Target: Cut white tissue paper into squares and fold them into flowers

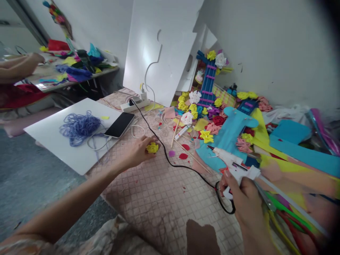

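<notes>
In the middle of the frame, the left hand [138, 151] holds a small yellow flower [152, 148] with its fingers bent around it, low over the table [148, 202]. The flower looks like folded paper or thin cloth, so I judge it very light, soft and easy to crush; a gentle pinch at the underside would spare the petals, but this side is hidden.

At the lower right of the frame, the right hand [247, 198] is closed around a white glue gun [237, 166], whose dark tip [210, 147] points to the upper left. Its body seems hard, smooth plastic, probably not heavy. The handle is the proper place to hold; the tip may be hot and should not be touched. The black cord [183, 166] looks flexible and could pull a little on the gun.
</notes>
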A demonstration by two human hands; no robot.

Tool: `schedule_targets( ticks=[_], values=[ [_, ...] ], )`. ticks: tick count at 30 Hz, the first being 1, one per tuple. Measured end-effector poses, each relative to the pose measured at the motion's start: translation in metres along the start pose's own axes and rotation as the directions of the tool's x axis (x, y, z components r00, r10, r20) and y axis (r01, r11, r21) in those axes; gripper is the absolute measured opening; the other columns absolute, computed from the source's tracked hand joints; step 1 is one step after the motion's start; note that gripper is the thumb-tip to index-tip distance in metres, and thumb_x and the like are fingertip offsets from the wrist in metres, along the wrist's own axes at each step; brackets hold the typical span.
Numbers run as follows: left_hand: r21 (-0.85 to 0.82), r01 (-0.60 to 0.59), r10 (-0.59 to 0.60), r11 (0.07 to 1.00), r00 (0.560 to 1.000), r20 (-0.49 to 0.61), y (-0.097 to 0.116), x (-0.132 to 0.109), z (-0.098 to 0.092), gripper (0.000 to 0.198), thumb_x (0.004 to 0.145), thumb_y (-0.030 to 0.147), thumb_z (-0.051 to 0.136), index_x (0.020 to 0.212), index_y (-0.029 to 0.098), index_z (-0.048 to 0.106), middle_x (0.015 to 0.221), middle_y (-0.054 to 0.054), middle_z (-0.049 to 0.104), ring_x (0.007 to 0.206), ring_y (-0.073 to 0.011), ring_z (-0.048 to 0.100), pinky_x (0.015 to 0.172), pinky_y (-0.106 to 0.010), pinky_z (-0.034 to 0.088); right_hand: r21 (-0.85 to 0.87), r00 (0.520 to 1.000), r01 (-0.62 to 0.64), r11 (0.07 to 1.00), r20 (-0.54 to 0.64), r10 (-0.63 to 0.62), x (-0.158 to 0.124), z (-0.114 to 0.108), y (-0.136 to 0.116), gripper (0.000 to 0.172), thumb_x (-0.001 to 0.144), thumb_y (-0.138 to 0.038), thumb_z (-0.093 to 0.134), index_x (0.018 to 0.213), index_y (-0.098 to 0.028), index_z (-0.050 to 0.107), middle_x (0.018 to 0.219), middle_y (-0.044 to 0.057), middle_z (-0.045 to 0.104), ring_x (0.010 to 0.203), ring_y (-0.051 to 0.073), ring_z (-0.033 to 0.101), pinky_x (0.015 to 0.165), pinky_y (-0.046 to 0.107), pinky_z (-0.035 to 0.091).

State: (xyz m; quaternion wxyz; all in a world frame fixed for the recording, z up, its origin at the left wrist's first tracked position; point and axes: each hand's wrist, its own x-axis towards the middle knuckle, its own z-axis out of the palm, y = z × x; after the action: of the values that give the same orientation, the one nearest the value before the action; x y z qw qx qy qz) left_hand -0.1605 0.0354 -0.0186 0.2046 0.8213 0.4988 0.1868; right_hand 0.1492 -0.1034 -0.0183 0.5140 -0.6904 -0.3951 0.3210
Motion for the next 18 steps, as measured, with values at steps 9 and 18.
schedule_targets(
  ticks=[9,18],
  values=[
    [-0.511,0.131,-0.068,0.85,0.988,0.14,0.02,0.014,-0.012,0.049,0.073,0.038,0.064,0.118,0.023,0.052,0.089,-0.003,0.054,0.073,-0.0122,0.052,0.065,-0.026,0.045,-0.073,0.993,0.074,0.995,0.097,-0.067,0.0,-0.003,0.003,0.036,0.081,-0.047,0.056,0.058,-0.02,0.051,0.05,0.0,0.053,0.047,0.014,0.049,0.046,0.026,0.037],
    [-0.76,0.646,0.175,-0.077,0.759,0.627,0.079,0.045,0.024,0.034,0.076,0.044,0.064,0.091,0.014,0.058,0.082,-0.004,0.06,0.067,-0.008,0.053,0.056,-0.018,0.038,-0.113,0.932,0.331,0.937,0.193,-0.306,-0.02,0.011,-0.015,0.036,0.086,-0.042,0.048,0.058,-0.019,0.052,0.054,0.0,0.053,0.052,0.013,0.049,0.051,0.024,0.039]
  ],
)
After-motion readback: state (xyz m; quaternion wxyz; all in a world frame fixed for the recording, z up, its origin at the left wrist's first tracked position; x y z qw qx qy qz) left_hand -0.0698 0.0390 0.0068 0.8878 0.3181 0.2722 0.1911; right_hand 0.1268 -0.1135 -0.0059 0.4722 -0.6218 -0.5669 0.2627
